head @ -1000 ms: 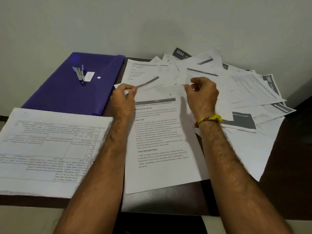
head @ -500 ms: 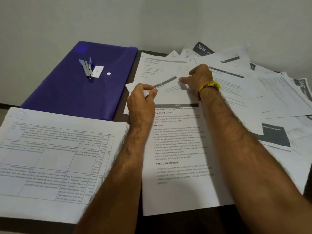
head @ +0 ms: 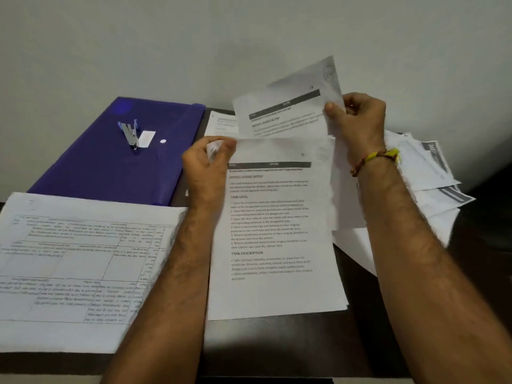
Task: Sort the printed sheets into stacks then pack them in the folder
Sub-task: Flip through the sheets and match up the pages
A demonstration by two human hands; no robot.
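My right hand (head: 357, 121) pinches the right edge of a printed sheet (head: 282, 106) with a dark header bar and holds it tilted up above the table. My left hand (head: 206, 162) pinches the top left corner of the centre stack of printed sheets (head: 274, 231), which lies flat in front of me. A second stack of sheets with tables (head: 77, 261) lies at the left. A loose heap of sheets (head: 432, 176) spreads out at the right, partly hidden by my right arm. The purple folder (head: 110, 162) lies closed at the back left.
A stapler (head: 130, 134) and a small white label lie on top of the folder. More sheets (head: 221, 124) lie behind the centre stack. The dark table (head: 360, 322) ends at its front edge near me; a pale wall stands close behind.
My right hand has picked a sheet out of the heap and lifted it up off the table. My left hand has kept its hold on the centre stack's corner.
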